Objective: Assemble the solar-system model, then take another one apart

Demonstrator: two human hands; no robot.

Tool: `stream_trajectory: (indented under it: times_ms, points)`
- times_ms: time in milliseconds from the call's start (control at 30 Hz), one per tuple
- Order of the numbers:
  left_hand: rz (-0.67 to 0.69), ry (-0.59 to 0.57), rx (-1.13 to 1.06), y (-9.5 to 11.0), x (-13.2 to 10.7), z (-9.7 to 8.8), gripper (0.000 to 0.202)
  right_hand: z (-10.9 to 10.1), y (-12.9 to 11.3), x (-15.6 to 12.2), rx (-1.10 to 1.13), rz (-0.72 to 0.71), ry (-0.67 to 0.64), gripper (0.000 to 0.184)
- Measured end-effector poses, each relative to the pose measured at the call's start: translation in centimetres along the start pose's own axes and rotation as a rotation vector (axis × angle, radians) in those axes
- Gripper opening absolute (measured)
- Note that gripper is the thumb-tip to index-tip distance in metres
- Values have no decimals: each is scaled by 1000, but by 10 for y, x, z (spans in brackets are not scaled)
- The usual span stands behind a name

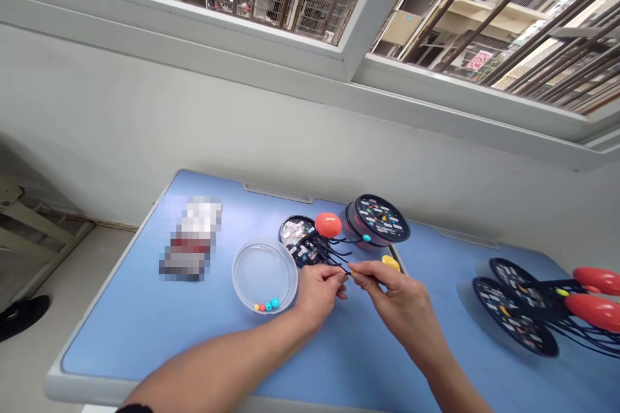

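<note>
My left hand [317, 293] is closed in a pinch on a black cord [341, 253], one of several that trail from under a red ball-shaped piece [328, 224]. My right hand [397, 297] pinches the same cord close by; any small bead between the fingertips is hidden. Behind the hands lies a round black-rimmed disc [296, 230] with printed spots. To the left, a clear plastic bowl [237, 274] holds several small beads [268, 304] in yellow, red and turquoise. A turquoise bead [367, 238] rests against a round dark-lidded container [382, 216]. Beyond my right hand sits a yellow piece [390, 262].
The blue table [145, 329] meets a white wall [203, 103] below a barred window. A pixelated rectangular item [191, 239] lies at the left. On the right are two more printed discs [513, 316], black cords and red rounded pieces [593, 311].
</note>
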State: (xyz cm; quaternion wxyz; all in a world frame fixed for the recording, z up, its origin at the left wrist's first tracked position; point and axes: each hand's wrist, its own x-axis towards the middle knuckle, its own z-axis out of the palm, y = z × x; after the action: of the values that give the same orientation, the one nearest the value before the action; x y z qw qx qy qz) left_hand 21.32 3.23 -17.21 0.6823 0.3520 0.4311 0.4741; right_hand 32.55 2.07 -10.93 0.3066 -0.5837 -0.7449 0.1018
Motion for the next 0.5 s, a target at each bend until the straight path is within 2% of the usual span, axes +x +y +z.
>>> stream_trajectory:
  times_ms: [133, 267, 333, 400, 500]
  points:
    - [-20, -5, 11, 2, -3, 3, 19, 3, 1, -5, 50, 37, 58, 26]
    - [-97, 4, -7, 8, -16, 7, 55, 5, 5, -11, 85, 83, 100, 28]
    - [-136, 5, 16, 12, -27, 9, 65, 7, 7, -12, 89, 113, 102, 31]
    - [-173, -10, 86, 16, -40, 10, 64, 9, 8, -12, 93, 131, 106, 34]
    - [-185, -74, 279, 26, -57, 0, 47, 7, 5, -12, 75, 120, 137, 36]
